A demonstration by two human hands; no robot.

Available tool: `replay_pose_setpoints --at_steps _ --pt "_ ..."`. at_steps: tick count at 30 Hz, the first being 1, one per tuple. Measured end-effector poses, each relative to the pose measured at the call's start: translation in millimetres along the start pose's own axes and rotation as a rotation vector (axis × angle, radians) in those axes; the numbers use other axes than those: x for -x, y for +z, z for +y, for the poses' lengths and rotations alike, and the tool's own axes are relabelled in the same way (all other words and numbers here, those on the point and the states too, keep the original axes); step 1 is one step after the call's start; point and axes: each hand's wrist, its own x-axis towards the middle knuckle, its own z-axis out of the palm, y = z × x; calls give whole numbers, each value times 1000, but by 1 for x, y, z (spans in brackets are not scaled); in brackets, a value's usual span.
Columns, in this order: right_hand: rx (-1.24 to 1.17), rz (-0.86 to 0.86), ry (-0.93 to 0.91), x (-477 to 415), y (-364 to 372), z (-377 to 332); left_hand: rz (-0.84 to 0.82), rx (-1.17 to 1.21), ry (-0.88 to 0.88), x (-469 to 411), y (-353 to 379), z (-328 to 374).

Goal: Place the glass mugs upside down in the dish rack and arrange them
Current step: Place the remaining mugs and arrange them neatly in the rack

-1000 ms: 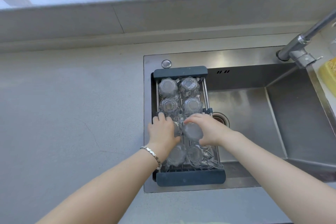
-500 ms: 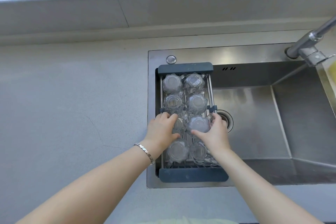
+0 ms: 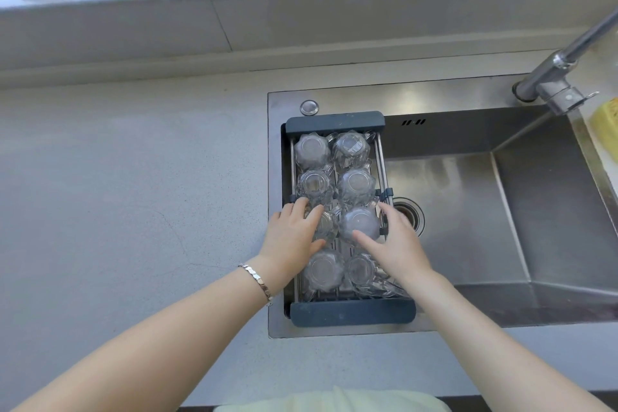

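presently, two inverted glass mugs (image 3: pixel 359 224) in the dish rack (image 3: pixel 334 120) were touched by the left hand (image 3: pixel 294 241) and right hand (image 3: pixel 398 244), fingers straight, nothing grasped.

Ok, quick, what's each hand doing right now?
Left hand: open, fingers resting on the left third-row mug.
Right hand: open, thumb and fingers touching the right third-row mug.
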Motion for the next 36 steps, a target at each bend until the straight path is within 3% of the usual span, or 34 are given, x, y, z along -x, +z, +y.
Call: replay_pose_setpoints --at_steps 2,5,7,10,19,23,26,31,33,36 --pt "73 21 -15 14 -7 4 55 -6 193 9 -1 -5" --pt "240 -153 -36 36 -2 10 -20 -87 475 21 3 -9" --pt "438 -201 -74 42 9 12 -139 -196 530 24 6 -7" --pt "544 -183 -90 39 13 7 -173 -302 572 23 10 -4" --pt "279 -61 -175 57 -47 -6 -219 -554 669 16 4 19" --pt "207 -27 -165 61 -68 4 -164 -656 746 18 -1 32" --pt "171 25 -155 66 -79 11 -38 -604 790 25 -5 29" --pt "101 81 -109 71 -84 21 221 -247 719 42 -27 20" --pt "94 73 -108 71 -83 21 201 -47 549 52 -35 20" --pt "96 29 -121 70 -80 19 31 220 121 61 -37 28"
